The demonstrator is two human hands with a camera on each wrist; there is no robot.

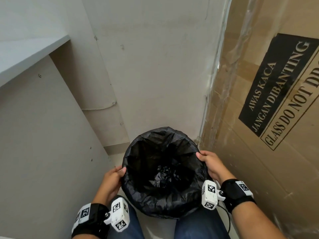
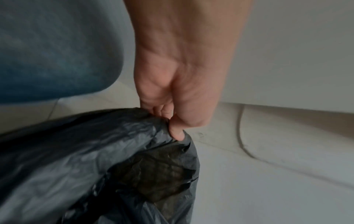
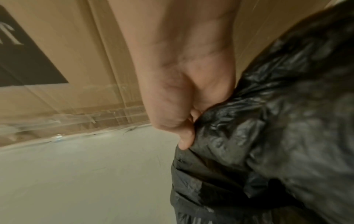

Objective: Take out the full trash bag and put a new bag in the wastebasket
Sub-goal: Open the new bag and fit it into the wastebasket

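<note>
A black trash bag [image 1: 164, 171] lines a round wastebasket on the floor between my knees, its mouth open and folded over the rim. The basket itself is hidden under the plastic. My left hand [image 1: 114, 178] pinches the bag's edge on the left side of the rim. In the left wrist view my left hand [image 2: 172, 124] has thumb and fingers curled on the bag [image 2: 95, 159]. My right hand [image 1: 207, 161] grips the bag's edge on the right side. In the right wrist view my right hand [image 3: 185, 131] pinches a fold of the bag [image 3: 277, 121].
A tall cardboard box [image 1: 267, 100] marked "GLASS DO NOT DROP" stands close on the right. A grey cabinet panel [image 1: 43, 144] with a shelf above closes the left. A white wall [image 1: 155, 66] is behind the basket. My jeans-clad knees [image 1: 131, 221] flank it.
</note>
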